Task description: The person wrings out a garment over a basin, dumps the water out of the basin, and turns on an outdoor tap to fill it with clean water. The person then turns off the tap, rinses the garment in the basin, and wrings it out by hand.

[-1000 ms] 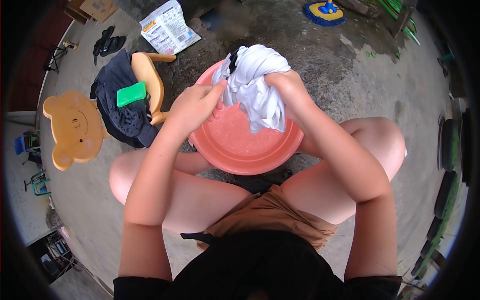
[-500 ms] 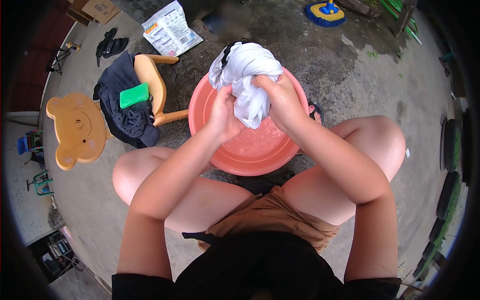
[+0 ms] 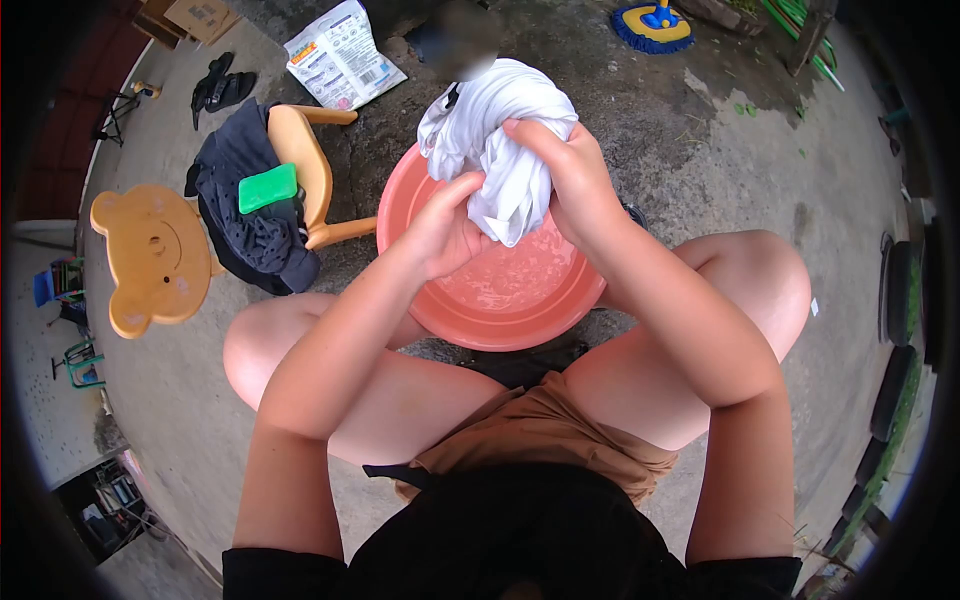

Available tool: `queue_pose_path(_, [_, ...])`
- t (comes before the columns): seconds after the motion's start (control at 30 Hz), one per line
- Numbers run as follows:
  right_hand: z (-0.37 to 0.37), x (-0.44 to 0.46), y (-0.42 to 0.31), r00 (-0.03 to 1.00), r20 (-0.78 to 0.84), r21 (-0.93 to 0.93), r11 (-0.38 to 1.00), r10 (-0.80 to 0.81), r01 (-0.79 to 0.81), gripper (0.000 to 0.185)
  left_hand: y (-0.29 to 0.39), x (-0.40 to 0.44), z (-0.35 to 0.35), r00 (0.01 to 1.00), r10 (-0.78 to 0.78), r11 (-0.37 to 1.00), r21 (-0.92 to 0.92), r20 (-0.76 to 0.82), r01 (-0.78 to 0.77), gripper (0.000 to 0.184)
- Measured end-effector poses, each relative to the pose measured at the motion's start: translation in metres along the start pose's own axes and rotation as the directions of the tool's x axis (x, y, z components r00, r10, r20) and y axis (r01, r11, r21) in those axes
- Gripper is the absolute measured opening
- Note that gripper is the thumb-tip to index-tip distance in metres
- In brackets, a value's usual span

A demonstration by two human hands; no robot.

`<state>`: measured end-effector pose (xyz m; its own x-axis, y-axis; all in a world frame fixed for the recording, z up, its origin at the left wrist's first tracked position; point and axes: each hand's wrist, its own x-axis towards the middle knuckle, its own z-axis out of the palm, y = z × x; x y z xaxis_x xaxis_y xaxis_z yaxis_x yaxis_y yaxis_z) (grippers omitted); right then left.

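A bunched white cloth [image 3: 500,120] with a small black part is held up over the far side of a pink basin [image 3: 510,330]. My right hand [image 3: 570,170] grips the cloth from the right, its thumb across the front folds. On the lower left side, my left hand [image 3: 450,225] holds the cloth's edge, thumb on top and its fingers partly hidden beneath. Wet-looking, bubbly liquid shows in the basin below the cloth.
Left of the basin stands a yellow bear-shaped chair [image 3: 155,260] with dark clothes [image 3: 240,190] and a green bar [image 3: 268,188] on it. Beyond lie a white printed packet [image 3: 345,58], black sandals [image 3: 222,88], a cardboard box [image 3: 200,18] and a blue-yellow mop head [image 3: 652,27].
The cloth has been gathered into a tighter bundle and raised slightly. My left hand has moved right and down from the cloth's left edge to its lower side.
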<state>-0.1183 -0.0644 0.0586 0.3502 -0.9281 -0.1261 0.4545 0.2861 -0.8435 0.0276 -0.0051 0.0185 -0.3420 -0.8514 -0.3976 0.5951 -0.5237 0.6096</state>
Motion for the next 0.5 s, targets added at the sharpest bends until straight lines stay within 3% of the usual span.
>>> queue_pose_path(0.07, [-0.001,0.000,-0.001,1.000,0.007,0.003,1.000,0.007,-0.007,0.028,0.001,0.001,-0.007,0.993,-0.113,0.994,-0.005,0.034,0.113,0.052])
queue_pose_path(0.27, [0.000,-0.003,-0.006,0.998,0.013,0.033,0.997,0.065,-0.066,0.031,0.012,-0.007,0.011,0.988,-0.149,0.989,-0.015,0.030,0.149,0.049])
queue_pose_path(0.37, [0.002,-0.005,-0.016,0.991,0.038,0.064,0.990,0.127,-0.130,0.031,-0.007,0.009,-0.025,0.992,-0.120,0.993,-0.013,0.033,0.120,0.050])
queue_pose_path(0.47, [0.001,-0.004,-0.018,0.984,0.071,0.092,0.982,0.161,-0.167,0.031,-0.020,0.012,-0.024,0.958,-0.216,0.974,0.026,-0.191,0.225,0.049])
queue_pose_path(0.5, [0.002,-0.005,-0.020,0.983,0.076,0.094,0.980,0.168,-0.175,0.030,-0.020,0.010,-0.016,0.961,-0.204,0.976,0.038,-0.189,0.215,0.048])
